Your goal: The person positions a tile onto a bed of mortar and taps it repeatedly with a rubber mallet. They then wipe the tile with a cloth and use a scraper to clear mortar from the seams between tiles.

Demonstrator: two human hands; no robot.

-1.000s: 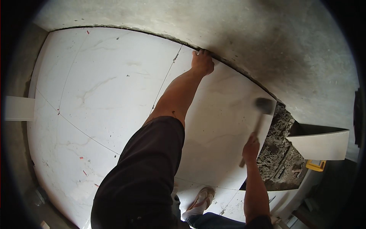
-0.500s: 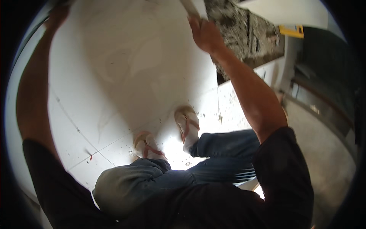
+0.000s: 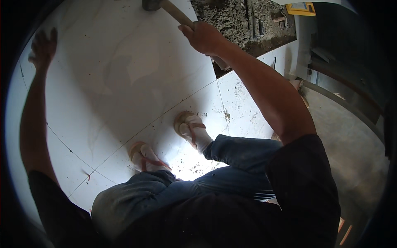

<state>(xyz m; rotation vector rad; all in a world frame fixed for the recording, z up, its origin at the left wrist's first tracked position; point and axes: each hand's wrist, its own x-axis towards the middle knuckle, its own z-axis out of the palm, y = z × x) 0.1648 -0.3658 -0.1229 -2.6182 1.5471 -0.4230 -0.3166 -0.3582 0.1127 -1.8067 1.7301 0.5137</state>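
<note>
My right hand (image 3: 205, 38) is closed round the wooden handle of a dark-headed mallet (image 3: 175, 12), whose head is over a large white marble-veined tile (image 3: 111, 49) near the top of the view. My left hand (image 3: 43, 47) is open at the upper left, fingers apart, on or just above that tile; whether it touches cannot be told. Beside the tile's right edge is rough grey mortar (image 3: 231, 25), partly hidden by my right hand and forearm.
My sandalled feet (image 3: 190, 130) stand on white tiles with thin joint lines. A yellow object (image 3: 300, 9) lies beyond the mortar. At the right are a dark recess (image 3: 335, 49), ledges and a grey concrete surface (image 3: 343, 149).
The view has swung down from the concrete wall toward my legs and feet. My left hand's fingers, earlier bent at the tile's wall edge, are now spread. The mallet stays in my right hand.
</note>
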